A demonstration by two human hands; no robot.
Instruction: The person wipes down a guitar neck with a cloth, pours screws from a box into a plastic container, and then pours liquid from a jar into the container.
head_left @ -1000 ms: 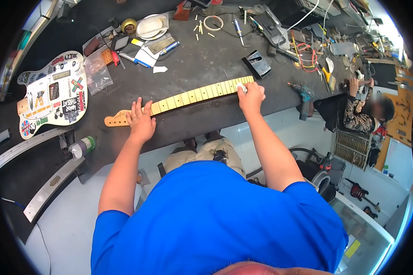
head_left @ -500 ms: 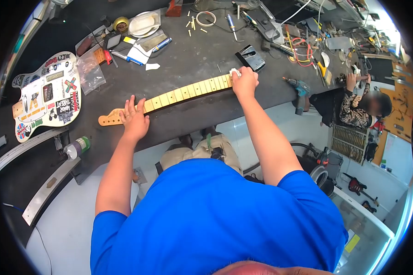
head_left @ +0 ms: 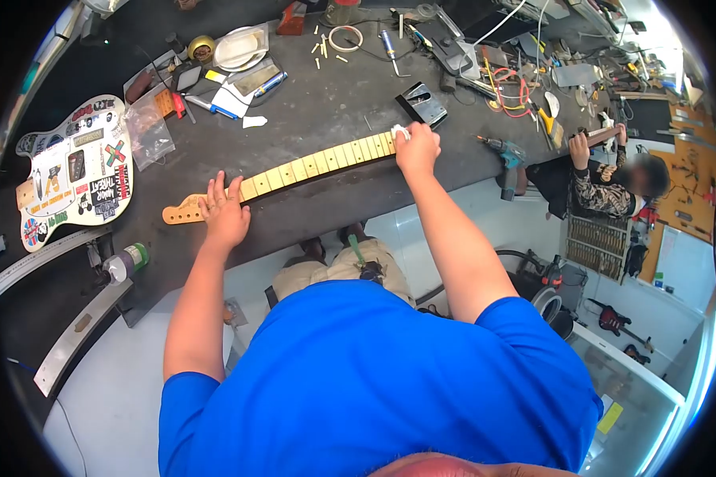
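A maple guitar neck (head_left: pixel 310 165) lies fretboard up across the bench, its headstock (head_left: pixel 181 213) to the left. My left hand (head_left: pixel 225 216) lies over the neck beside the headstock, its fingers stretched out and apart. At the opposite end, my right hand (head_left: pixel 418 149) has its fingers closed on a crumpled white cloth (head_left: pixel 401 133), pressed against the fretboard; whether it is cloth or paper is hard to tell. Just beyond this hand sits a black and silver box-shaped object (head_left: pixel 423 106).
A stickered guitar body (head_left: pixel 79 171) lies at left, beside a plastic bag (head_left: pixel 148 133) and a jar (head_left: pixel 126 262). A cordless drill (head_left: pixel 507 163) rests near the right front edge. Tools and cables crowd the back. At right, another person (head_left: pixel 608 187) handles a dark neck-like piece (head_left: pixel 603 137).
The whole view has shifted slightly, bench items appearing a little to the left. My hands keep nearly the same places on the neck. The other person's hands have moved a little.
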